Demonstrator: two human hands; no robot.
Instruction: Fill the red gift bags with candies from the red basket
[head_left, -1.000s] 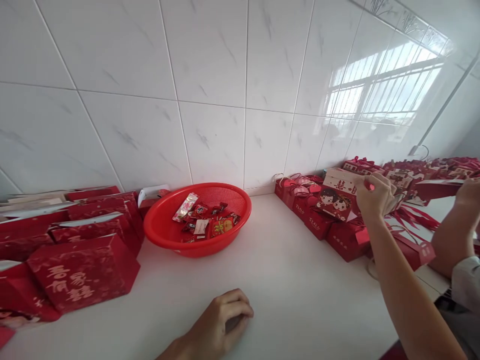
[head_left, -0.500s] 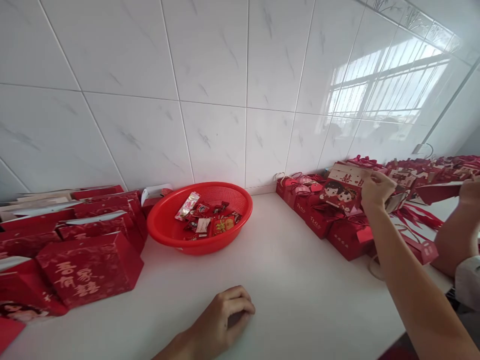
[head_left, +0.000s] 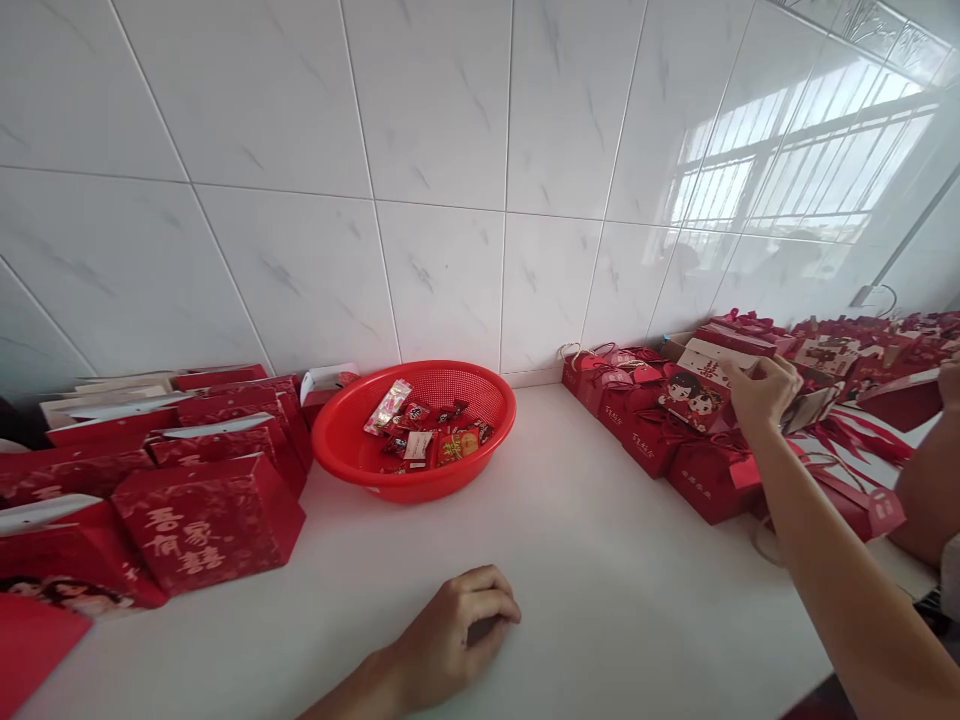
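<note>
Your left hand (head_left: 463,625), loosely curled and holding nothing visible, rests on the white tabletop (head_left: 585,590), with the red plastic basket of wrapped sweets (head_left: 352,463) beyond it and red paper gift boxes (head_left: 217,525) to its left. Your right hand (head_left: 761,388), fingers pinched narrow, is at the red-and-cream cartoon-couple box (head_left: 691,400), above ribboned red boxes (head_left: 712,485); whether it grips the box cannot be told.

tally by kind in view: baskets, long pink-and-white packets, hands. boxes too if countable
Basket: 1
Long pink-and-white packet: 1
Hands: 3 (left hand, right hand, co-worker's hand cut off by the frame)
Total: 5
Red boxes overlap too much to count; left out.
</note>
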